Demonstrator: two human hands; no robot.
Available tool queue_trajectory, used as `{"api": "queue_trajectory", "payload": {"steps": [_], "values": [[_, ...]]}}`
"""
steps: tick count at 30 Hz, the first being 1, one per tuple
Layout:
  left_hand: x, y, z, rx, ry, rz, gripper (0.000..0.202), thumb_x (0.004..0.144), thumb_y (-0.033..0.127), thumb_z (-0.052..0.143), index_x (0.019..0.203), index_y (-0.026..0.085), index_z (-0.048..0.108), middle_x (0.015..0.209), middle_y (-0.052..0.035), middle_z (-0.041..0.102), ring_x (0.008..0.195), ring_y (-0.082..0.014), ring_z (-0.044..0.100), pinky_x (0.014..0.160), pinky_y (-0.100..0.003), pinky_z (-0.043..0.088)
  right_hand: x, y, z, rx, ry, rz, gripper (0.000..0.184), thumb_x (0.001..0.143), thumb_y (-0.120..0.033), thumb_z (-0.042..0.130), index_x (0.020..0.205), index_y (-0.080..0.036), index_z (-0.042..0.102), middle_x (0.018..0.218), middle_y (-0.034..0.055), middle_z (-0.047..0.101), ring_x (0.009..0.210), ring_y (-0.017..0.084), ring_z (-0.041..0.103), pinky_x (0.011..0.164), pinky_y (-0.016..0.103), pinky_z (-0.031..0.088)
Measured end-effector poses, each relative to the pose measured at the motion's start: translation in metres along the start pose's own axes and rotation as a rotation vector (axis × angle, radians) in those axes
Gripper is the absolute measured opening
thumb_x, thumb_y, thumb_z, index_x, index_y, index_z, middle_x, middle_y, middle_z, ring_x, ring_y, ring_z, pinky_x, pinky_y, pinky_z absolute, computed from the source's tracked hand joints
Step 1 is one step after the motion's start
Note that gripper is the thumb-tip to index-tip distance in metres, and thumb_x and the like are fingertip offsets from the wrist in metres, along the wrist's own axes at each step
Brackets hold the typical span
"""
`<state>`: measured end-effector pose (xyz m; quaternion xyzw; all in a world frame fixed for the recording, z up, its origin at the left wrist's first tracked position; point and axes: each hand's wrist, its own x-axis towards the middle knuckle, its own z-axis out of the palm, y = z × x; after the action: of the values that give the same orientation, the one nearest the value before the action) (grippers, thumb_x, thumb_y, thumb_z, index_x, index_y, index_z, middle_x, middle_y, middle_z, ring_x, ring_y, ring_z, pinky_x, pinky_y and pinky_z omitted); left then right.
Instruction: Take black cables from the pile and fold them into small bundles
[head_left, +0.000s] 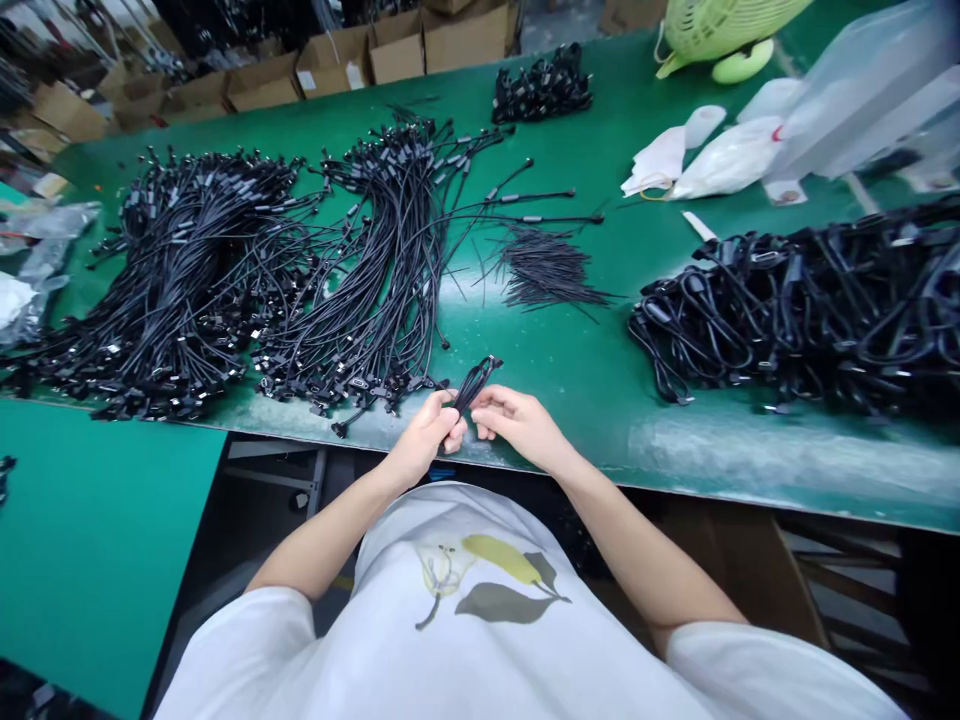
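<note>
Black cable bundle [474, 385] is rising between the hands, with the left hand [427, 435] gripping its lower end while the half-open right hand [519, 425] is curling just beside it, and a heap of black cables [390, 300] is lying ahead on a green-topped bench [570, 370]

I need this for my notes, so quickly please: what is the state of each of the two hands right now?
Left hand: closed, holding a looped black cable.
Right hand: partly closed, beside the cable; cannot tell if it grips it.
</note>
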<state>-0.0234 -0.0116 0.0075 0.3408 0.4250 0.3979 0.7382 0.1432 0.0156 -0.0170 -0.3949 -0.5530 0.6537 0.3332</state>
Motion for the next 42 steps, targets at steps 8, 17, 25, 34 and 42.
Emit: {"api": "queue_trajectory", "payload": {"steps": [8,17,25,34,42], "values": [[-0.002,0.001,-0.011,0.181,0.160,0.211,0.035,0.086,0.050,0.059,0.089,0.016,0.055,0.065,0.0047,0.042,0.056,-0.0077,0.035,0.057,-0.024,0.028,-0.009,-0.022,0.012,-0.679,0.067,-0.324,0.015,0.091,-0.025,0.050,0.098,-0.018,0.061,0.088,0.0061,0.065,0.078,0.017,0.062,0.074,0.030,0.049],[0.002,0.004,-0.016,0.802,0.134,0.232,0.024,0.096,0.033,0.039,0.092,0.019,0.057,0.070,0.0024,0.051,0.063,-0.0121,0.046,0.065,-0.025,0.036,0.020,-0.048,-0.019,-0.870,0.188,-0.277,0.029,0.084,-0.029,0.061,0.111,-0.019,0.058,0.106,0.0070,0.052,0.076,0.015,0.056,0.073,0.032,0.051],[0.014,-0.005,-0.016,1.050,0.169,0.259,0.025,0.093,0.031,0.042,0.109,0.021,0.059,0.081,-0.0036,0.063,0.081,-0.0213,0.059,0.082,-0.033,0.044,0.040,-0.022,-0.023,-0.761,0.175,-0.240,0.014,0.075,-0.006,0.047,0.082,-0.019,0.050,0.100,0.0056,0.045,0.088,0.016,0.052,0.082,0.031,0.049],[0.028,-0.002,-0.028,1.055,0.118,0.160,0.022,0.089,0.042,0.045,0.086,0.022,0.056,0.078,-0.0034,0.063,0.078,-0.0221,0.058,0.075,-0.032,0.042,0.030,-0.040,-0.035,-1.099,0.029,-0.190,0.025,0.081,-0.007,0.039,0.096,-0.017,0.056,0.095,0.0071,0.060,0.083,0.019,0.059,0.079,0.032,0.049],[0.009,0.017,-0.015,0.576,-0.127,0.027,0.045,0.082,0.063,0.052,0.068,0.021,0.043,0.057,0.0052,0.041,0.059,-0.0121,0.039,0.074,-0.029,0.041,0.005,-0.075,-0.042,-1.022,-0.298,-0.418,0.039,0.076,-0.001,0.039,0.108,-0.014,0.059,0.124,0.0133,0.056,0.114,0.018,0.054,0.097,0.034,0.045]]}}
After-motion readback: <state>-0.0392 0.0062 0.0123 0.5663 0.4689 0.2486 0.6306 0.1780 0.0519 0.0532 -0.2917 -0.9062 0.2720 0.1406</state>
